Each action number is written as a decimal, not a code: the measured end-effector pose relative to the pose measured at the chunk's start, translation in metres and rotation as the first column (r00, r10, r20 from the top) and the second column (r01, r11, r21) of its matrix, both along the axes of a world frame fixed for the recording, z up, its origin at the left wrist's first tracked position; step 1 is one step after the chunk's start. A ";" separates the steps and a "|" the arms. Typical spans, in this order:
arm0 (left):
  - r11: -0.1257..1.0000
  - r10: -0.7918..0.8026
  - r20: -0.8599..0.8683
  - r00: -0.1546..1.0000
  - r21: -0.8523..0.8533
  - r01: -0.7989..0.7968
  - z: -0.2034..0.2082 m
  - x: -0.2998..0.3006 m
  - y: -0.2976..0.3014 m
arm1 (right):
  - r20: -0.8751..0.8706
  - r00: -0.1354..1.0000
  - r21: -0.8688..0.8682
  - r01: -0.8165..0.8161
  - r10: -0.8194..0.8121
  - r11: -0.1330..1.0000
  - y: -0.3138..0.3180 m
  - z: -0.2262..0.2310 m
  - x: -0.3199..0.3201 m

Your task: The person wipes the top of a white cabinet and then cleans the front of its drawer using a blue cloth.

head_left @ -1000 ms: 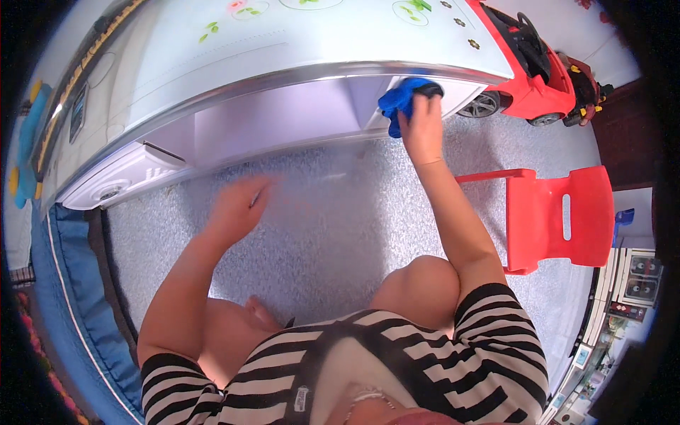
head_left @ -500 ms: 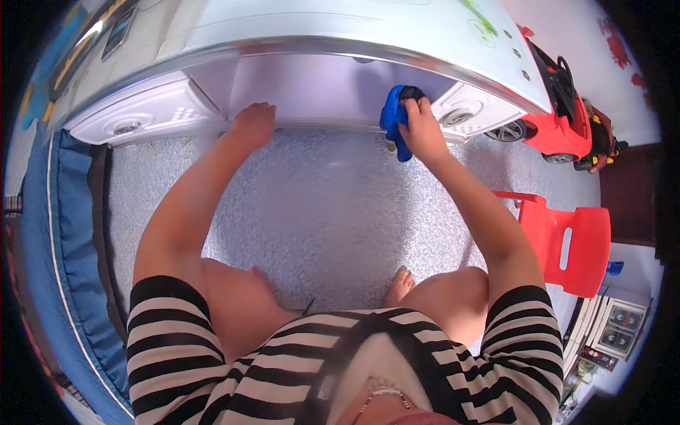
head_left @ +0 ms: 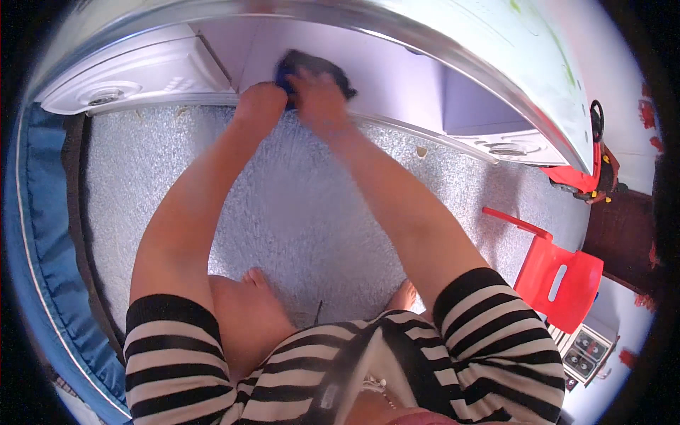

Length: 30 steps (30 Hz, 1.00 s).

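Observation:
My right hand is on a soft blue-and-black cloth-like thing, its fingers bent over the front. Motion blurs the bundle, and I cannot tell its exact kind. The dark part spreads above and right of the fingers; some blue shows at the left. Close beside it, my left hand is closed, its fingertips hidden near the blue part. Both hands are at the low front edge of a pale lilac recess in a white cabinet.
A shiny metal-edged top overhangs the recess. White panelled fronts flank it, left and right. A red plastic chair stands at the right, with a red toy car beyond. Blue fabric runs along the left.
My right hand has carried the blue-and-black cloth-like thing left, from the recess's right end to beside my left hand. The view has swung left and closer to the cabinet.

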<state>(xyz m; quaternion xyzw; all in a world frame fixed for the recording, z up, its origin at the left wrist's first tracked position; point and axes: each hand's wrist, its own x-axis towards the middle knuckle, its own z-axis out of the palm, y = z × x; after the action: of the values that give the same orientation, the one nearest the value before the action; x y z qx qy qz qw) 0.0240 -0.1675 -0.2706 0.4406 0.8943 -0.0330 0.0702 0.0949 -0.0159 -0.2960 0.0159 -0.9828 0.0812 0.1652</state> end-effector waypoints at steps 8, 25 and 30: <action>0.982 0.038 -0.031 0.999 0.188 -0.032 -0.033 -0.019 -0.041 | 0.200 0.951 0.018 0.237 -0.235 0.971 0.076 0.007 -0.010; 0.988 0.089 -0.084 0.992 0.136 -0.077 -0.013 -0.003 -0.022 | 0.106 0.991 0.154 -0.098 0.082 0.983 -0.021 -0.002 -0.089; 0.963 0.176 -0.059 0.983 0.220 -0.159 -0.039 -0.014 -0.031 | 0.129 0.991 0.015 -0.023 0.021 1.000 0.011 0.001 -0.008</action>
<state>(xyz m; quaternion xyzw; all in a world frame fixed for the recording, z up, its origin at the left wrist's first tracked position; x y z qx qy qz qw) 0.0099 -0.1981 -0.3094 0.3666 0.9288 0.0522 -0.0101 0.0870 -0.0048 -0.2947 0.0226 -0.9918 0.0759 0.1002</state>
